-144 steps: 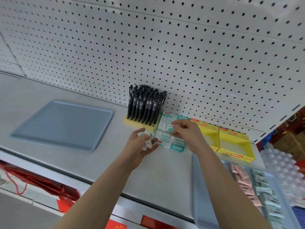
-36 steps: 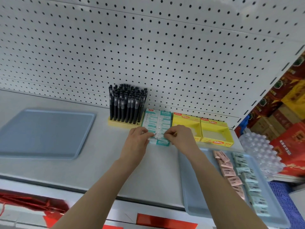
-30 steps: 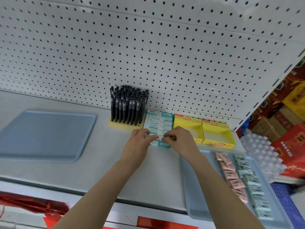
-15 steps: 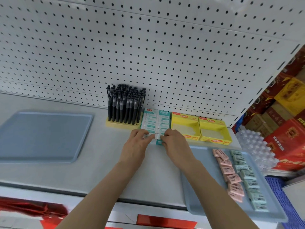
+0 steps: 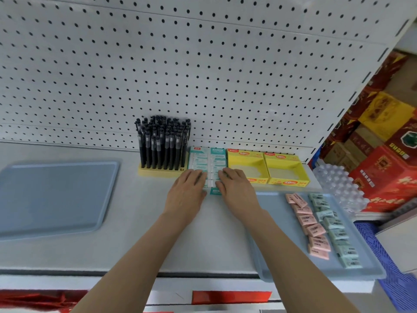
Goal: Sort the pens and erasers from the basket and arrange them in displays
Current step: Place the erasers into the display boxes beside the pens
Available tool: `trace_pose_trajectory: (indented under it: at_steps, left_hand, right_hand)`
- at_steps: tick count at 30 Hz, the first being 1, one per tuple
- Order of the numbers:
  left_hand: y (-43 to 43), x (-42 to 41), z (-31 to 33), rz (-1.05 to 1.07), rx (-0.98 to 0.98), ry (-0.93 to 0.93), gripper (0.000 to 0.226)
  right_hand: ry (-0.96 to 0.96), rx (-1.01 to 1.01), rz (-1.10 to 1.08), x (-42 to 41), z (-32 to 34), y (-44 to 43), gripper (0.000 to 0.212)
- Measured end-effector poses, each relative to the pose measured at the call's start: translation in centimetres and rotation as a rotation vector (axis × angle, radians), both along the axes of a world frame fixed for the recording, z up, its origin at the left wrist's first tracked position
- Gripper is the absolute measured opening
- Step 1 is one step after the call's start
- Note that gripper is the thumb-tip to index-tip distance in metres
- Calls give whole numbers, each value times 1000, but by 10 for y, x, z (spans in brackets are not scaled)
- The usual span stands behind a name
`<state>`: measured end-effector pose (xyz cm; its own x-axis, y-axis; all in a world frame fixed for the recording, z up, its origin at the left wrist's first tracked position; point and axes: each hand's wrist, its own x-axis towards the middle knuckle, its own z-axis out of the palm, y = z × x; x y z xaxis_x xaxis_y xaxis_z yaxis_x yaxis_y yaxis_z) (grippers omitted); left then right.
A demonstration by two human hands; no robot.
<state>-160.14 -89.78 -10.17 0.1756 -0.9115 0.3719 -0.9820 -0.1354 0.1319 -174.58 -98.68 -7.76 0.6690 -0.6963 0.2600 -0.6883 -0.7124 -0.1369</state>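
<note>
Palms down, the left hand [image 5: 187,193] and right hand [image 5: 235,188] lie side by side, fingers [image 5: 198,175] nearly straight, pressing the front erasers [image 5: 211,177] in the teal display box [image 5: 216,191].

Pegboard [image 5: 203,64]: white-painted metal by the look, matt, perforated. Shelf [image 5: 135,222]: smooth matt grey. Left tray [image 5: 52,195], right tray [image 5: 276,206]: smooth blue-grey plastic, faint sheen. Pens [image 5: 163,141]: black plastic, slightly glossy. Yellow boxes [image 5: 286,182]: printed card. Pink erasers [image 5: 309,222], green erasers [image 5: 338,233]: printed wrappers.
</note>
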Motion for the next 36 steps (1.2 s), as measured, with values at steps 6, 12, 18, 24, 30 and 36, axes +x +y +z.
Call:
trace_pose_trajectory:
  at_steps: [6,12,18,24,30,36]
  left_hand:
    - [-1,-1,0,19,25,-36,52]
    - [-1,-17,4,39,-16,75,52]
    - [-23,-108,20,-219,-166,369,38]
    - [-80,-206,20,-385,180,258,48]
    - [-93,-226,14,-231,269,215,39]
    - [-59,-204,11,-11,171,272,28]
  right_hand:
    - [-23,14,12,-5,4,3,37]
    - [-173,107,-215,-82,29,-24,24]
    - [-82,269,-319,-179,45,-75,27]
    - [-89,305,-199,-204,42,-101,25]
    - [-157,293,-81,-212,35,-113,20]
    - [-52,407,59,-202,34,-111,23]
